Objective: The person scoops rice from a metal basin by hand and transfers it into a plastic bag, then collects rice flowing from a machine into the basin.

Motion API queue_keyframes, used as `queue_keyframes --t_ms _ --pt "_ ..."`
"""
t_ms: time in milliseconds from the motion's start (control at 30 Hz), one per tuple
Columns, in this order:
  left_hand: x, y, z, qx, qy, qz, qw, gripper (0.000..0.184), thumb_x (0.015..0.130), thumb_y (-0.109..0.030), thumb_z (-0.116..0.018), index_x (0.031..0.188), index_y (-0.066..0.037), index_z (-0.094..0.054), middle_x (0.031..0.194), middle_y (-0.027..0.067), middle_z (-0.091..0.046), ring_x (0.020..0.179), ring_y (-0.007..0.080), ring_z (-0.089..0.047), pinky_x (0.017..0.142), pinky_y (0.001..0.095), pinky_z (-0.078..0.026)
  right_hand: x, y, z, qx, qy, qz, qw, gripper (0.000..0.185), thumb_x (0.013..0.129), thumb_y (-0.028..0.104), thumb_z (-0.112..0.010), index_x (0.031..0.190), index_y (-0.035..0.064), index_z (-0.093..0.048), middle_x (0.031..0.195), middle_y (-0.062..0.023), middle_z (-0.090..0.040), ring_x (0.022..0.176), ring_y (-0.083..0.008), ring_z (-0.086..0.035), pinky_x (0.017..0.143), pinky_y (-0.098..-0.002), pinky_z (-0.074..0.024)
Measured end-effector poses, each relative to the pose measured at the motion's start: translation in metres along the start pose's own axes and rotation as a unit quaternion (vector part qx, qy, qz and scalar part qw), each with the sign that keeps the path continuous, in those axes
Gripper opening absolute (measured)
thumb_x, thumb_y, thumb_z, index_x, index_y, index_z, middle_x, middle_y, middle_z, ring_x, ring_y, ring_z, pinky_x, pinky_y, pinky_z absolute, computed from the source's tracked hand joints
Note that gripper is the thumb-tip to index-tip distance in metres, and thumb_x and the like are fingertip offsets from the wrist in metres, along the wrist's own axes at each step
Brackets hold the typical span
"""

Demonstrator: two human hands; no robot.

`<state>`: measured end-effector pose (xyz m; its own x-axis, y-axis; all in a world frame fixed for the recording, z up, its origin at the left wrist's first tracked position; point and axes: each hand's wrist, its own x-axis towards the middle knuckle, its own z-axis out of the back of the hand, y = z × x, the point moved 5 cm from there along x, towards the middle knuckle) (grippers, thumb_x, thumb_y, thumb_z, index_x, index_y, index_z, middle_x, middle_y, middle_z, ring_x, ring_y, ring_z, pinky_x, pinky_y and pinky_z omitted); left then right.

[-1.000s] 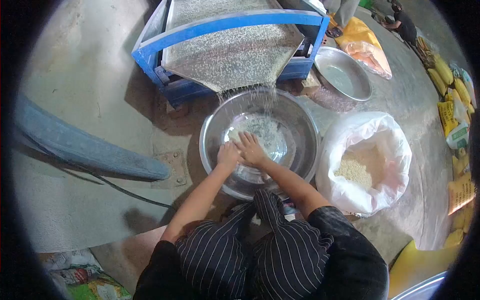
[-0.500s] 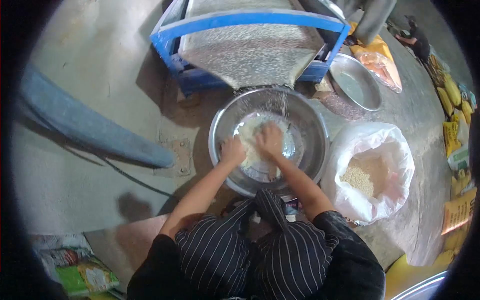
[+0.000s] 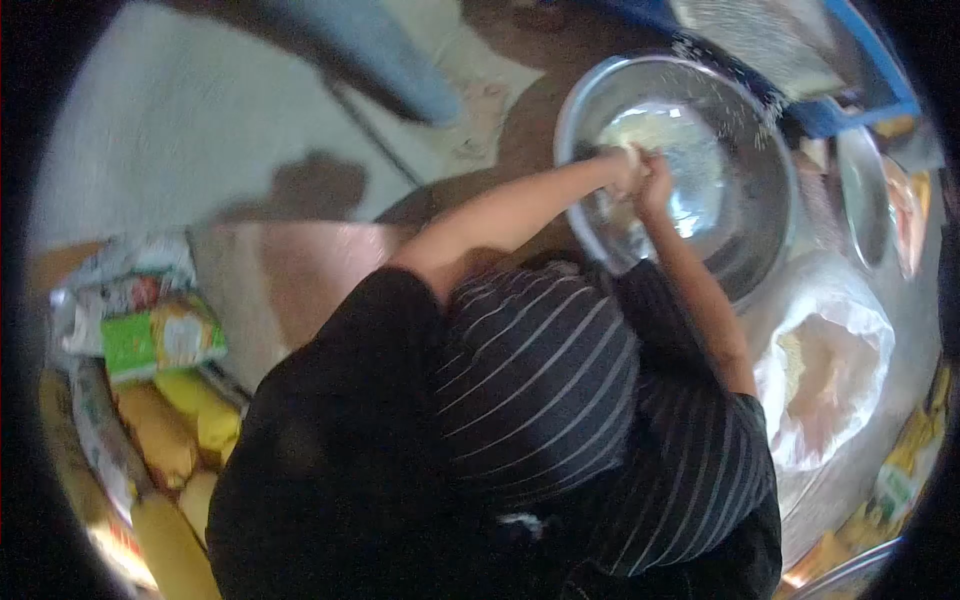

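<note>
My left hand [image 3: 624,172] and my right hand [image 3: 655,183] are close together over the left half of a wide metal basin [image 3: 768,190]. Their fingers look curled in, though motion blurs them, and whatever they may hold is hidden. Pale rice-like grain [image 3: 645,126] lies in the bottom of the basin, just past my hands. More grains drop over the basin's far rim from the sloping chute [image 3: 765,40] of a blue-framed machine [image 3: 870,60].
An open white sack [image 3: 870,330] holding grain stands right of the basin. Behind it is a shallow metal pan [image 3: 863,195]. A thick blue-grey pipe [image 3: 390,70] comes in from the upper left. Filled sacks [image 3: 165,335] are stacked at left.
The view has swung so that the basin and machine sit further right and higher. My hands, earlier apart in the grain, have come together at the basin's left side.
</note>
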<state>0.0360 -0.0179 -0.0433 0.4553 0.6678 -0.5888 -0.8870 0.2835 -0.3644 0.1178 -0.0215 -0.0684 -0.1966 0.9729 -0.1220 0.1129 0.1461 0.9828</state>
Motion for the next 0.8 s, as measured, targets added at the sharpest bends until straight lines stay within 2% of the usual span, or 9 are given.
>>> queue_keyframes --t_ms 33,67,167,267,400,500,633,700,800 --pt "0.021 0.006 -0.016 -0.104 0.015 0.012 0.994 0.038 0.06 -0.015 -0.072 0.096 -0.008 -0.059 0.081 0.008 -0.063 0.076 0.0175 -0.061 0.064 0.034 -0.049 -0.003 -0.003 -0.009 0.234 0.026 -0.162 0.958 0.045 0.092 0.033 -0.031 0.112 0.0019 -0.057 0.103 -0.0163 -0.06 0.088 -0.0278 -0.059 0.085 -0.0374 -0.0435" --pt "0.014 0.01 -0.023 -0.419 -0.027 -0.011 0.908 0.026 0.063 -0.02 -0.07 0.086 -0.009 -0.063 0.077 0.0067 -0.063 0.071 0.0178 -0.061 0.063 0.0331 -0.048 0.003 -0.014 -0.004 0.247 0.033 -0.169 0.953 0.048 0.092 0.035 -0.03 0.113 0.0008 -0.056 0.103 -0.0156 -0.059 0.085 -0.0283 -0.058 0.082 -0.0362 -0.0453" --pt "0.076 -0.003 -0.03 -0.191 -0.039 -0.08 0.978 0.019 0.065 -0.027 -0.068 0.072 -0.009 -0.065 0.072 0.0067 -0.063 0.067 0.0184 -0.061 0.062 0.0319 -0.048 0.007 0.0 -0.015 0.281 0.032 -0.19 0.94 0.049 0.093 0.037 -0.029 0.112 -0.0005 -0.055 0.102 -0.0134 -0.059 0.083 -0.0268 -0.058 0.075 -0.0324 -0.0478" --pt "0.012 -0.02 0.026 0.07 0.085 0.033 0.993 0.015 0.06 -0.022 -0.068 0.066 -0.009 -0.068 0.07 0.009 -0.065 0.069 0.0203 -0.064 0.067 0.0288 -0.051 -0.001 -0.001 -0.018 0.305 0.001 -0.204 0.93 0.047 0.093 0.038 -0.029 0.108 0.0009 -0.054 0.099 -0.0105 -0.059 0.084 -0.0216 -0.058 0.071 -0.0288 -0.0489" --pt "-0.008 -0.018 0.059 -0.104 -0.139 0.17 0.97 0.019 0.059 -0.02 -0.067 0.069 -0.004 -0.068 0.072 0.0142 -0.065 0.072 0.0221 -0.065 0.067 0.0309 -0.051 0.011 -0.018 -0.005 0.34 -0.016 -0.168 0.925 0.04 0.091 0.035 -0.034 0.11 0.0031 -0.05 0.104 -0.0104 -0.057 0.094 -0.0202 -0.057 0.08 -0.0322 -0.0466" --pt "-0.026 -0.035 0.074 -0.026 -0.166 0.079 0.983 0.02 0.055 -0.012 -0.068 0.071 0.001 -0.067 0.079 0.0202 -0.064 0.078 0.0289 -0.065 0.068 0.0348 -0.052 -0.011 0.039 -0.018 0.382 -0.067 -0.194 0.901 0.041 0.09 0.032 -0.036 0.117 0.0029 -0.046 0.113 -0.0139 -0.054 0.103 -0.0262 -0.054 0.09 -0.0397 -0.0437" --pt "-0.082 -0.061 0.1 -0.152 -0.265 0.036 0.951 0.021 0.062 -0.006 -0.065 0.08 0.004 -0.064 0.082 0.0219 -0.063 0.078 0.0352 -0.063 0.066 0.0412 -0.051 -0.015 0.044 0.002 0.409 -0.075 -0.205 0.886 0.046 0.092 0.036 -0.027 0.12 0.0034 -0.044 0.117 -0.0143 -0.053 0.106 -0.0279 -0.053 0.092 -0.0419 -0.0426" --pt "-0.089 -0.061 0.108 -0.185 -0.227 -0.008 0.956 0.048 0.061 -0.013 -0.071 0.103 0.004 -0.055 0.099 0.0236 -0.06 0.094 0.0331 -0.059 0.08 0.0368 -0.048 -0.021 0.054 0.016 0.424 -0.077 -0.191 0.882 0.044 0.093 0.033 -0.027 0.12 0.0039 -0.045 0.117 -0.0132 -0.053 0.106 -0.0265 -0.054 0.092 -0.041 -0.0434" --pt "-0.085 -0.044 0.11 -0.282 -0.359 -0.112 0.883 0.047 0.068 -0.02 -0.071 0.106 0.002 -0.055 0.103 0.0189 -0.06 0.097 0.0291 -0.059 0.083 0.0345 -0.046 -0.041 0.081 0.034 0.46 -0.105 -0.171 0.865 0.034 0.093 0.023 -0.033 0.111 0.0018 -0.052 0.104 -0.0126 -0.06 0.093 -0.0262 -0.06 0.084 -0.0371 -0.0498"
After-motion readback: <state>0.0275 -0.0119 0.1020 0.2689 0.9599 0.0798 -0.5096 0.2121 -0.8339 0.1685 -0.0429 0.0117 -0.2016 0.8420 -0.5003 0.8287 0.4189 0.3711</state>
